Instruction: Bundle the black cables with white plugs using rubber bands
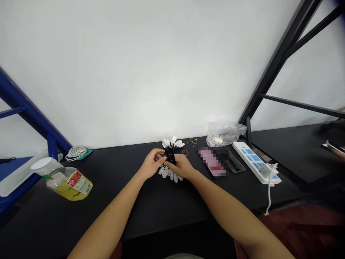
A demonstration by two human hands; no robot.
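A bundle of thin black cables (170, 154) with white flat ends fans out between my hands, just above the black table. The white ends (174, 139) spread at the far side, and more hang out at the near side. My right hand (183, 165) is wrapped round the middle of the bundle from the right, its thumb across the front. From the left, my left hand (153, 162) has curled fingers and a thumb pressed against the bundle. A yellow rubber band (185, 153) lies just past my right hand, with more thin yellow bands (192, 142) behind it.
On the left are a tilted-looking plastic jar (71, 183) with yellow contents and a coiled white cable (77, 153). To the right lie a phone (212, 162), a clear case (237, 162), a plastic bag (225, 131) and a white power strip (253, 160). A white wall stands behind.
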